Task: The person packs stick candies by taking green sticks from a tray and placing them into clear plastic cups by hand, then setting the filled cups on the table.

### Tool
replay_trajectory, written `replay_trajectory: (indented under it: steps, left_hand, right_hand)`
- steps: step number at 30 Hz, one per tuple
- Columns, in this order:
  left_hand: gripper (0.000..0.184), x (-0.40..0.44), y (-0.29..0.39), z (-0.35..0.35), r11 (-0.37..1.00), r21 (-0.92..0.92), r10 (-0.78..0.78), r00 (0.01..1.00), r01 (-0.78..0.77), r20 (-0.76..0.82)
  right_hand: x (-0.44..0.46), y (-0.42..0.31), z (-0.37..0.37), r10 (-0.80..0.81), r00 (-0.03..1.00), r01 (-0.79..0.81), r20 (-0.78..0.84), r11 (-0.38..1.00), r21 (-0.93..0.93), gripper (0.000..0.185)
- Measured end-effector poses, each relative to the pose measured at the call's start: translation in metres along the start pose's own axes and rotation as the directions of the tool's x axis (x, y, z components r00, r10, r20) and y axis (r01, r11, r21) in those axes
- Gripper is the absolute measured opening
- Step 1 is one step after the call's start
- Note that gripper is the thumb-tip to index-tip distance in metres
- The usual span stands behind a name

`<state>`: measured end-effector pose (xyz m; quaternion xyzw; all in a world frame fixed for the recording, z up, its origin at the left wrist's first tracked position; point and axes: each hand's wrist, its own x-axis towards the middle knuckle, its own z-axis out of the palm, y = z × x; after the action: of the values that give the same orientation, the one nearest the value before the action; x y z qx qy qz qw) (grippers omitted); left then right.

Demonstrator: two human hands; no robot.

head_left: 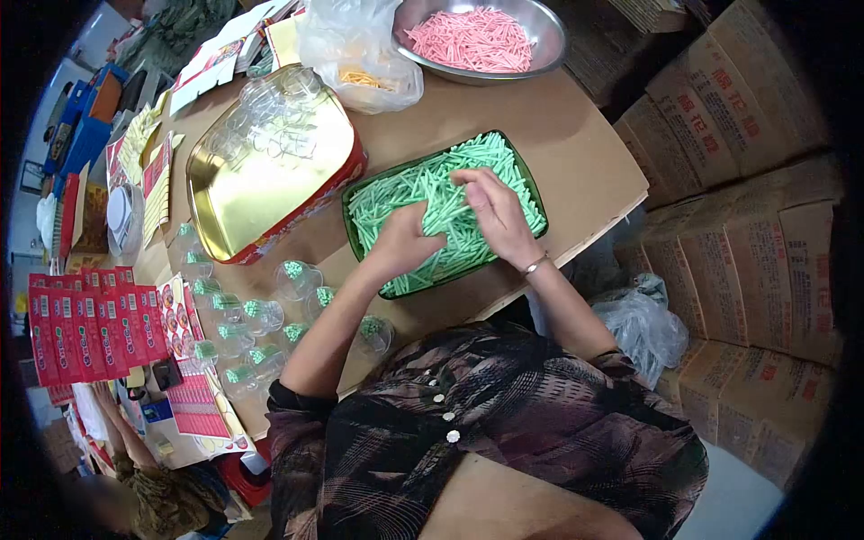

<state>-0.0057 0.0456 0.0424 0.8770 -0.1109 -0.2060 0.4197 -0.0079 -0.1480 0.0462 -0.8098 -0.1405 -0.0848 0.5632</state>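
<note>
A green rectangular basket (525,168) stands on the table in front of me, heaped with short thin green sticks (387,202). My left hand (405,241) reaches into the heap from the left, its fingers curled round some sticks and partly hidden. From the right, my right hand (498,219) bends its fingers and thumb over sticks between the two hands. To the left, several clear plastic cups (263,317) lie or stand on the table with bundles of green sticks in them.
A gold-lined tin (209,184) holds clear plastic cups. Behind are a plastic bag (382,83) with orange sticks and a metal bowl (553,40) of pink sticks. Cardboard boxes (747,261) line the right. Red packets (94,328) lie left, near another person's arm (126,427).
</note>
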Motion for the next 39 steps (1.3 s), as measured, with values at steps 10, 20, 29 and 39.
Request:
replay_trajectory:
  steps: [10,20,29,39]
  left_hand:
    - [0.065,0.003,0.011,0.014,0.995,-0.083,0.04,0.977,-0.059,-0.209]
    - [0.095,0.008,0.005,0.03,0.973,-0.023,0.213,0.929,-0.231,-0.303]
    - [0.081,0.0,0.032,0.02,0.945,-0.316,0.016,0.977,-0.084,-0.213]
    - [0.026,0.001,0.044,0.041,0.747,-0.478,-0.026,0.698,-0.462,-0.715]
  right_hand:
    - [-0.002,-0.007,0.032,0.064,0.998,-0.062,-0.001,0.973,0.223,0.018]
    - [0.003,-0.006,0.038,-0.072,0.992,0.068,-0.099,0.997,-0.045,0.015]
    - [0.018,0.005,0.031,0.073,0.996,-0.068,-0.059,0.994,0.082,0.019]
    - [0.019,-0.014,0.043,0.032,0.954,0.056,-0.298,0.958,0.283,0.019]
